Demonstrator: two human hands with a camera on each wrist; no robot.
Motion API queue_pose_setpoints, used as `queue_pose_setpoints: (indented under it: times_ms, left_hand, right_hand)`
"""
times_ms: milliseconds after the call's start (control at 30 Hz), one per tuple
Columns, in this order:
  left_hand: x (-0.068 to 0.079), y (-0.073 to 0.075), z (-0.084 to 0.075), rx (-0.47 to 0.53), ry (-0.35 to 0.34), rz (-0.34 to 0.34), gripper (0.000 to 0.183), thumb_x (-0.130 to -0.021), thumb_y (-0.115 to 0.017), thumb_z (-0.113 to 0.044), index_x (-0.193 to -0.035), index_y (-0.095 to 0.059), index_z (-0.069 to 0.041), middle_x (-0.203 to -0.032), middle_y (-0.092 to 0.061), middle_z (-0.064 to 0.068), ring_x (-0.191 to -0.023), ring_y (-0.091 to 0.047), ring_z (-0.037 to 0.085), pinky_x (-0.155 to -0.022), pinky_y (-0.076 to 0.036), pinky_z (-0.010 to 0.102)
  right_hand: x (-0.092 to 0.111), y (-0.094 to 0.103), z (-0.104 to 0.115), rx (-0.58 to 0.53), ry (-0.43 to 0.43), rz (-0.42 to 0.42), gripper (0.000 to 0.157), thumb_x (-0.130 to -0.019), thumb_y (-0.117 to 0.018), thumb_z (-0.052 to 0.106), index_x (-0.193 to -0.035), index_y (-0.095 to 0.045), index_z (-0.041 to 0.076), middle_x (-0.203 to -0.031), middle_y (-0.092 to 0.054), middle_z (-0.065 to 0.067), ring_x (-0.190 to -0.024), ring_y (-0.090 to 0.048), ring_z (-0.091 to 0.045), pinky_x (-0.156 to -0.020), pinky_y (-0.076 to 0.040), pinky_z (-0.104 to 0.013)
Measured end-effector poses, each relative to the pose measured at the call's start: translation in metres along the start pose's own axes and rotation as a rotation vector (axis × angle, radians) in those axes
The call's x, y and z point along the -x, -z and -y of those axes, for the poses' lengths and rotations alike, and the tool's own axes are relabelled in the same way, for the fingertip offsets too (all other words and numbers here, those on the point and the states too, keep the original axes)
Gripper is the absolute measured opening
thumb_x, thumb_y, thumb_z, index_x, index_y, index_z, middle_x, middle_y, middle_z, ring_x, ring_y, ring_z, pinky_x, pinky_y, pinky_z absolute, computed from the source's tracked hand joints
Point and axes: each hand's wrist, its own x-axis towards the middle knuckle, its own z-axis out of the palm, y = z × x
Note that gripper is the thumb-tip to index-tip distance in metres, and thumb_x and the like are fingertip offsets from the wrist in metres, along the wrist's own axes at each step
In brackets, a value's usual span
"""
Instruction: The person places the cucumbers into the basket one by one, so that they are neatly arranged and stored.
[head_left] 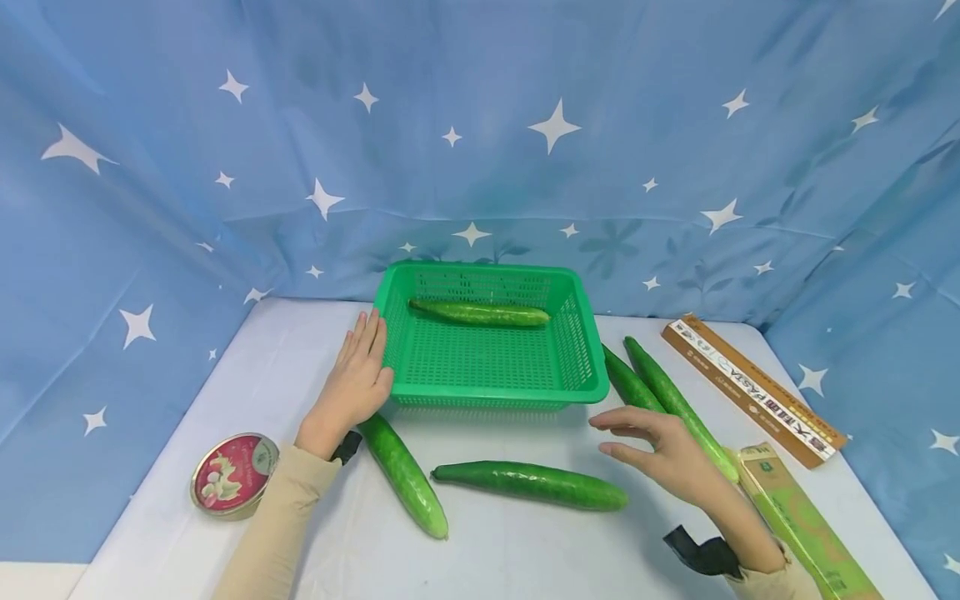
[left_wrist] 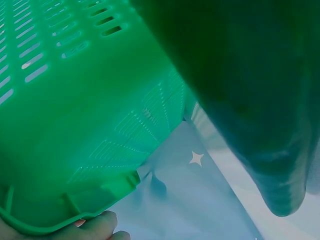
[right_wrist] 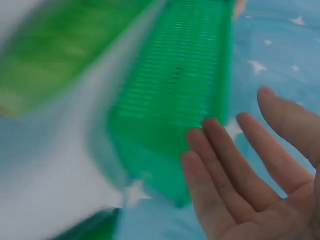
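Note:
My left hand (head_left: 354, 377) lies along the left side of a green plastic basket (head_left: 480, 390), its fingers straight against the rim. In the left wrist view, its fingers (left_wrist: 102, 226) show at the basket's edge. One cucumber (head_left: 480, 314) lies inside the basket, near the back. Below my left hand a second cucumber (head_left: 405, 475) slants across the table, and another cucumber (head_left: 528, 485) lies crosswise in front of the basket. My right hand (head_left: 663, 450), fingers spread and loosely bent, holds nothing. It hovers right of the basket, partly covering a pair of cucumbers (head_left: 667, 392).
A brown pasta box (head_left: 753, 390) lies at the back right, with a green-and-tan package (head_left: 810, 525) nearer the front. A round tin with a red lid (head_left: 234, 473) stands at the left. Blue star-patterned cloth (head_left: 480, 125) hangs behind the white table (head_left: 495, 558).

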Motion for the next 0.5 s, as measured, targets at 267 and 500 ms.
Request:
queue_pose_setpoints:
  times_ms: [267,500]
  left_hand:
    - [0.001,0.0,-0.001,0.01,0.002,0.012,0.063,-0.1,-0.032,-0.011,-0.155,-0.01,0.009,-0.164,0.003,0.022,-0.151,0.008,0.035,-0.121,0.0,0.051]
    - [0.001,-0.001,-0.001,0.003,0.001,-0.006,0.064,-0.099,-0.033,-0.011,-0.155,-0.012,0.009,-0.164,0.001,0.021,-0.151,0.006,0.036,-0.121,-0.001,0.052]
  right_hand:
    - [0.027,-0.019,-0.038,-0.078,-0.243,0.248,0.05,-0.078,-0.084,0.024,-0.12,-0.068,0.001,-0.112,-0.07,-0.009,-0.098,-0.066,-0.019,-0.082,-0.057,-0.034]
    - [0.032,-0.028,-0.043,-0.034,-0.273,0.244,0.044,-0.073,-0.087,0.024,-0.11,-0.073,0.007,-0.095,-0.069,0.005,-0.084,-0.062,-0.007,-0.073,-0.054,-0.027]
